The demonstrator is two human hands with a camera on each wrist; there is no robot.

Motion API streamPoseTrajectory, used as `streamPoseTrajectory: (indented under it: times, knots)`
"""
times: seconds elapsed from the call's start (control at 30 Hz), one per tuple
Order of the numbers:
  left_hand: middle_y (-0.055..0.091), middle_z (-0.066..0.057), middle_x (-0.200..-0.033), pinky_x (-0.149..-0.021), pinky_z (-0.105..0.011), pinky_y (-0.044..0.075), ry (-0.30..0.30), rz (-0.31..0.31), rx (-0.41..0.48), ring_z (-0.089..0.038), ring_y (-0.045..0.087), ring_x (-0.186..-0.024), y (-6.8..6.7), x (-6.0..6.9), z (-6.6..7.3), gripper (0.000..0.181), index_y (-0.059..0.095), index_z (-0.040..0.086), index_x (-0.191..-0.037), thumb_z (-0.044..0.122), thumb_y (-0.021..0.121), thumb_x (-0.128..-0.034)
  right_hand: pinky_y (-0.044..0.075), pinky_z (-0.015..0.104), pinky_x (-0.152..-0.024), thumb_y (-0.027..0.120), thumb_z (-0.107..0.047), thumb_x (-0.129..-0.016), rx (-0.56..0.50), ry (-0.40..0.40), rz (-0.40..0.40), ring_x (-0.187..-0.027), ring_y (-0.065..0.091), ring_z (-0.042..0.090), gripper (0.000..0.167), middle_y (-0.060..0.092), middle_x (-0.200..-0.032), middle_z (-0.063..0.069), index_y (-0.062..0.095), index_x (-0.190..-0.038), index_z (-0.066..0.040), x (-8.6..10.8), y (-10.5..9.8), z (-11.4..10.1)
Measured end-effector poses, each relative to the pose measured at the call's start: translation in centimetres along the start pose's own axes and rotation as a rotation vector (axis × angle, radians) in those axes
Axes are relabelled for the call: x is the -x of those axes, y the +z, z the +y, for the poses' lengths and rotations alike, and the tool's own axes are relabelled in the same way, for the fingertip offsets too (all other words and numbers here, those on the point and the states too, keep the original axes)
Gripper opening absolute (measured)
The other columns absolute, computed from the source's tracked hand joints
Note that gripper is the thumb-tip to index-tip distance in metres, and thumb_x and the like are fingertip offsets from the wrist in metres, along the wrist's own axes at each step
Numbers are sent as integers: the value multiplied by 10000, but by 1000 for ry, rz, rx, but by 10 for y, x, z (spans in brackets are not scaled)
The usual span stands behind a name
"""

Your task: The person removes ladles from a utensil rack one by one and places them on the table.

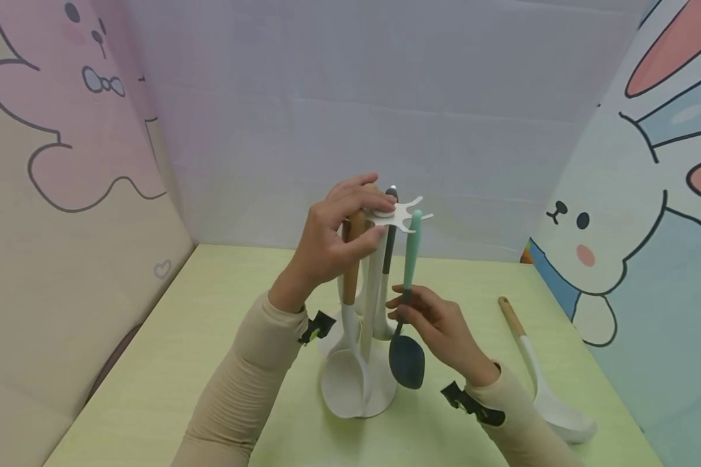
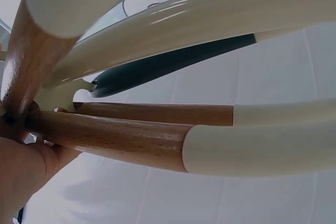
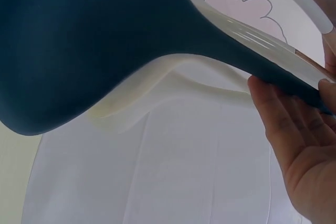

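Note:
A white utensil stand (image 1: 380, 389) with a hooked top stands mid-table. My left hand (image 1: 347, 224) grips its top, thumb on the near side and fingers over the knob. My right hand (image 1: 441, 327) pinches a cooking spoon (image 1: 407, 363) by its neck. The spoon has a mint handle and a dark blue bowl, and hangs upright with its handle end beside a hook at the right; whether it is hooked I cannot tell. In the right wrist view, thumb and fingers meet around the dark neck (image 3: 236, 51). White utensils with wooden handles (image 2: 115, 137) hang from the stand.
A white ladle with a wooden handle (image 1: 514, 318) lies on the table at the right. A dark-handled utensil (image 1: 389, 250) hangs at the stand's back. Cartoon-printed walls flank the pale green table (image 1: 239, 279), and a plain light sheet (image 1: 374, 130) rises behind it.

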State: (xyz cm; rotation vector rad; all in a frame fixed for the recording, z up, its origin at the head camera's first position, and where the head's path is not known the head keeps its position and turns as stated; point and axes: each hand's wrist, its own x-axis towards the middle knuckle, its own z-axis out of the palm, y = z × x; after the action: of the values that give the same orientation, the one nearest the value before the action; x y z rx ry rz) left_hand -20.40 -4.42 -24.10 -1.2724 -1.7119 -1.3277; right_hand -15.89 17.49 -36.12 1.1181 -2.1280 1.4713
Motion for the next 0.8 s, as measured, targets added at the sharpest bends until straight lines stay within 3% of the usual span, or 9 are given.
streamPoseTrajectory:
  times: [0.7, 0.8]
  knots:
    - [678, -261, -1089, -1015, -434, 473, 10, -44, 176, -427, 476, -1301, -3, -2, -13, 268, 678, -73, -1003, 116, 579, -840, 605, 345, -706, 549, 198, -910, -40, -35, 12, -796, 716, 262, 320, 691, -954, 235, 556, -1210, 88, 1, 4, -4]
    - [677, -260, -1088, -1008, -436, 480, 1, -45, 186, -394, 479, -1311, -3, -1, -14, 278, 676, -76, -1002, 123, 574, -837, 605, 337, -702, 551, 206, -903, -32, -39, 18, -784, 715, 257, 321, 692, -942, 239, 558, -1203, 91, 1, 4, -3]
